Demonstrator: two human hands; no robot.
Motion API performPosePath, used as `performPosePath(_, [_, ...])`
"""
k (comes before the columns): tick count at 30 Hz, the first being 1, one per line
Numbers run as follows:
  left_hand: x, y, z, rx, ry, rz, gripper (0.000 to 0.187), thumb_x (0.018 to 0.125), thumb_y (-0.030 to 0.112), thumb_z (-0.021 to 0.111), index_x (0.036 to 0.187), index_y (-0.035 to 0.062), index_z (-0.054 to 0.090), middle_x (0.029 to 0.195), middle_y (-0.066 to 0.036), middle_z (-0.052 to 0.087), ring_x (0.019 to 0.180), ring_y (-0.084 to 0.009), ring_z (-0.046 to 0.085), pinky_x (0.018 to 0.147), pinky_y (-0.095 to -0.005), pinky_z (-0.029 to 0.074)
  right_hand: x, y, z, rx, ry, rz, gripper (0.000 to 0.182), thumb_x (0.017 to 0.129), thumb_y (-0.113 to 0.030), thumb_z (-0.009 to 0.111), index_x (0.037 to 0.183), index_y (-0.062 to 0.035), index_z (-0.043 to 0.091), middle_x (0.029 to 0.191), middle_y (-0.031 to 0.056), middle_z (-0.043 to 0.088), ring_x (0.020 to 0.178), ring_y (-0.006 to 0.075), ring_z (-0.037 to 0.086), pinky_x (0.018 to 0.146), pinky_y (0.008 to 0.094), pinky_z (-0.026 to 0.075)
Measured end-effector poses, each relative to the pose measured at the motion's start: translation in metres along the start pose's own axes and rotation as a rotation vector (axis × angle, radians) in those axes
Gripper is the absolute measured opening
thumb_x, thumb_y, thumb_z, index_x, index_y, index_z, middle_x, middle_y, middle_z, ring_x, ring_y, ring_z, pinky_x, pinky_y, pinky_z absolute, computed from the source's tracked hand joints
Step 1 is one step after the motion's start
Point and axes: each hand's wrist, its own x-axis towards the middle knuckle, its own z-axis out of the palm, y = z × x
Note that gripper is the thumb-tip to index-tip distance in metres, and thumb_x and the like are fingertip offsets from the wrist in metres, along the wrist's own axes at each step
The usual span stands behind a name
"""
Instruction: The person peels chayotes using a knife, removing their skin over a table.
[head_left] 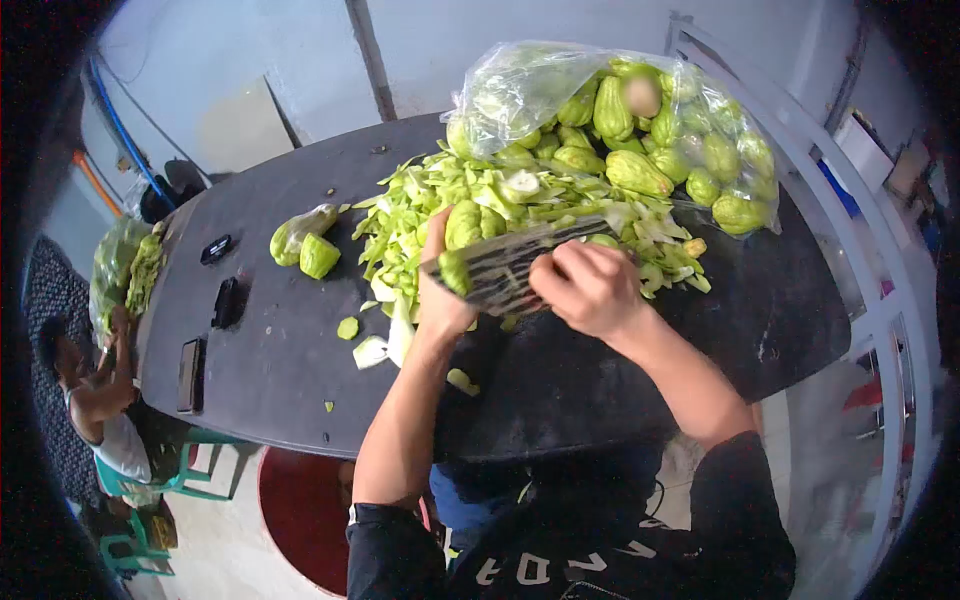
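A green chayote (462, 224) in the middle of the dark table (300, 370), gripped by the left hand (440, 290), fingers closed around its near end. Long side of the chayote running near to far, fat end pointing far, toward the heap. A wide knife (505, 265) lying across it, blade pointing left and a bit near, handle clamped tight in the right hand (590, 288). Looks like the middle of the job. Already done: a big pile of pale green peels and slices (560, 205) spread behind the hands, plus two cut pieces (305, 245) off to the left and small bits (368, 350) near the table edge. Still left: lots of whole chayotes in the clear plastic bag (640, 130) at the far right, none of them cut. Three small dark things (215, 250) lying on the left side of the table. Another person (100, 390) sitting at the far left with another bag of greens (125, 270).
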Motion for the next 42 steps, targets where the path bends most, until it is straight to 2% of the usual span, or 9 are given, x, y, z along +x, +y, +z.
performPosePath(13, [-0.002, -0.036, 0.002, -0.043, -0.028, -0.083, 0.084, 0.066, 0.02, 0.082, 0.136, -0.002, 0.042, 0.109, -0.014, 0.063, 0.099, -0.0225, 0.06, 0.09, -0.0345, 0.048, -0.001, -0.01, 0.001, -0.008, 0.001, -0.045, 0.008, 0.076, -0.014, 0.062, 0.08, -0.0118, 0.055, 0.067, 0.0014, 0.045, 0.056, 0.0161, 0.056, 0.049, 0.0281, 0.049])
performPosePath(18, [0.005, 0.012, 0.002, 0.085, -0.063, -0.3, 0.082, 0.064, 0.012, 0.078, 0.136, -0.004, 0.043, 0.108, -0.016, 0.066, 0.098, -0.0235, 0.064, 0.09, -0.0332, 0.049, -0.014, 0.02, 0.015, 0.025, -0.159, 0.311, 0.019, 0.073, 0.001, 0.061, 0.086, -0.0108, 0.055, 0.074, 0.0083, 0.059, 0.065, 0.0326, 0.064, 0.054, 0.0432, 0.052])
performPosePath(21, [0.008, 0.023, 0.004, -0.03, -0.074, -0.298, 0.076, 0.065, 0.014, 0.078, 0.132, -0.0031, 0.046, 0.102, -0.014, 0.066, 0.089, -0.0201, 0.065, 0.078, -0.0329, 0.053, -0.016, 0.029, 0.013, -0.004, -0.195, 0.384, 0.019, 0.074, 0.0, 0.062, 0.088, -0.0104, 0.054, 0.076, 0.0095, 0.061, 0.068, 0.0342, 0.064, 0.056, 0.0448, 0.051])
performPosePath(25, [0.008, 0.03, -0.002, -0.163, -0.146, -0.666, 0.075, 0.069, 0.018, 0.08, 0.133, 0.0023, 0.046, 0.098, -0.009, 0.064, 0.08, -0.0149, 0.061, 0.054, -0.0304, 0.05, -0.017, 0.029, 0.008, 0.057, -0.199, 0.508, 0.02, 0.075, -0.003, 0.066, 0.091, -0.0085, 0.053, 0.081, 0.0119, 0.063, 0.074, 0.037, 0.064, 0.06, 0.0464, 0.05])
performPosePath(27, [0.007, 0.015, -0.002, -0.485, -0.044, -0.73, 0.066, 0.081, 0.027, 0.074, 0.137, 0.0075, 0.044, 0.108, -0.008, 0.061, 0.091, -0.0157, 0.061, 0.06, -0.0299, 0.051, -0.016, 0.029, 0.005, 0.065, -0.193, 0.512, 0.023, 0.074, -0.003, 0.068, 0.091, -0.0076, 0.054, 0.083, 0.013, 0.064, 0.076, 0.0379, 0.063, 0.061, 0.0462, 0.05])
performPosePath(29, [0.013, 0.013, -0.001, -0.808, 0.128, -0.438, 0.051, 0.097, 0.048, 0.049, 0.136, 0.0157, 0.047, 0.119, -0.006, 0.057, 0.106, -0.0213, 0.056, 0.086, -0.042, 0.049, -0.012, 0.032, 0.003, 0.077, 0.039, 0.41, 0.016, 0.077, -0.007, 0.064, 0.09, -0.01, 0.055, 0.073, 0.0103, 0.061, 0.063, 0.0343, 0.064, 0.054, 0.0457, 0.052])
performPosePath(32, [0.01, 0.004, -0.025, -1.175, -0.104, -0.77, 0.064, 0.094, 0.059, 0.044, 0.135, 0.011, 0.048, 0.128, -0.016, 0.054, 0.115, -0.0321, 0.053, 0.092, -0.054, 0.047, -0.007, 0.031, -0.003, -0.022, -0.015, 0.39, 0.015, 0.076, -0.005, 0.063, 0.087, -0.0092, 0.054, 0.074, 0.0106, 0.061, 0.065, 0.034, 0.064, 0.054, 0.0454, 0.052])
performPosePath(35, [0.016, -0.007, -0.023, -1.326, 0.11, -0.948, 0.058, 0.095, 0.05, 0.044, 0.126, 0.0026, 0.051, 0.114, -0.021, 0.058, 0.101, -0.0339, 0.059, 0.089, -0.0476, 0.05, -0.008, 0.03, 0.0, -0.109, -0.125, 0.381, 0.013, 0.076, -0.004, 0.061, 0.085, -0.0096, 0.054, 0.073, 0.0091, 0.059, 0.063, 0.0325, 0.064, 0.052, 0.0441, 0.052])
performPosePath(42, [0.008, 0.015, -0.008, -1.284, 0.237, -0.812, 0.061, 0.092, 0.051, 0.044, 0.123, -0.0019, 0.05, 0.108, -0.019, 0.061, 0.098, -0.0319, 0.059, 0.091, -0.0454, 0.048, -0.001, -0.017, 0.009, -0.073, 0.005, 0.005, 0.01, 0.078, -0.011, 0.06, 0.085, -0.009, 0.053, 0.07, 0.0031, 0.046, 0.058, 0.0172, 0.057, 0.049, 0.0302, 0.049])
